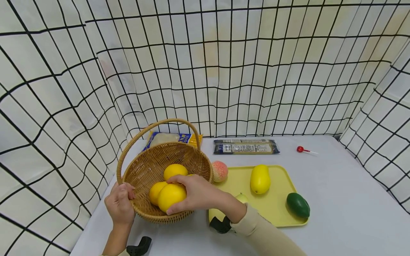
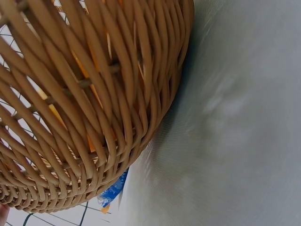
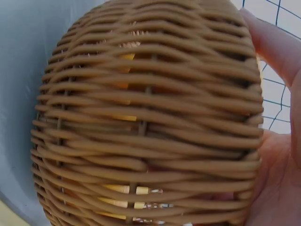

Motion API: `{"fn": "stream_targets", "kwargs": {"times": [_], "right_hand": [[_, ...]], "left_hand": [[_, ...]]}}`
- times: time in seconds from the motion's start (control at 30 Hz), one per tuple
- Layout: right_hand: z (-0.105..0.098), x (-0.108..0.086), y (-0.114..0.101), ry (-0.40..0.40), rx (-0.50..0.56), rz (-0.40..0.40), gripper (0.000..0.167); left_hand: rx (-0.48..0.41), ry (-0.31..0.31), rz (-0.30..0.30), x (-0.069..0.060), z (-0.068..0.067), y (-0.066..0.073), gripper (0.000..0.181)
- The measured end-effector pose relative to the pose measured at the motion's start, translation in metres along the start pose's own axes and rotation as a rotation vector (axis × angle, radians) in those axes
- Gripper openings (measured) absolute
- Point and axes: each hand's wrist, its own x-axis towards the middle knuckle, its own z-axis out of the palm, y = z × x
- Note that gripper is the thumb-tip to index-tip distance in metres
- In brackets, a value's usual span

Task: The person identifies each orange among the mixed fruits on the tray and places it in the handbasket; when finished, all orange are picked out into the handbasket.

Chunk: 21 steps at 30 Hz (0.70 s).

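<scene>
A wicker basket (image 1: 141, 170) tilts toward me on the table, its arched handle up. My left hand (image 1: 121, 202) grips its rim at the left, by the foot of the handle. Inside the basket, my right hand (image 1: 198, 193) holds a round yellow fruit (image 1: 172, 197) between thumb and fingers. Another yellow fruit (image 1: 175, 171) lies behind it and an orange-yellow one (image 1: 156, 192) beside it; a sliver of more yellow shows past my knuckles. Both wrist views are mostly filled by woven basket wall (image 2: 94, 94), with part of my right hand (image 3: 277, 174) at the edge.
A yellow tray (image 1: 278, 217) to the right bears a yellow fruit (image 1: 260, 179), a dark green avocado-like fruit (image 1: 298, 205) and a partly hidden pale one. A pink peach (image 1: 219, 171) sits at its corner. Behind are two packages (image 1: 246, 146) (image 1: 192, 139) and a red lollipop (image 1: 300, 149).
</scene>
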Motion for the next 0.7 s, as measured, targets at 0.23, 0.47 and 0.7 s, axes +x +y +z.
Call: {"fn": "stream_targets", "kwargs": {"times": [0.23, 0.47, 0.7], "right_hand": [[0.0043, 0.0032, 0.0022, -0.001, 0.009, -0.030, 0.064], [0.0033, 0.0029, 0.0059, 0.009, 0.146, -0.025, 0.055], [-0.0001, -0.0023, 0.0046, 0.054, 0.165, -0.056, 0.052]], "left_hand": [[0.026, -0.010, -0.005, -0.0016, -0.0013, -0.0009, 0.039], [0.012, -0.012, -0.008, -0.0012, -0.0007, 0.0000, 0.039], [0.012, -0.013, -0.002, 0.0005, 0.0008, 0.0010, 0.038]]}}
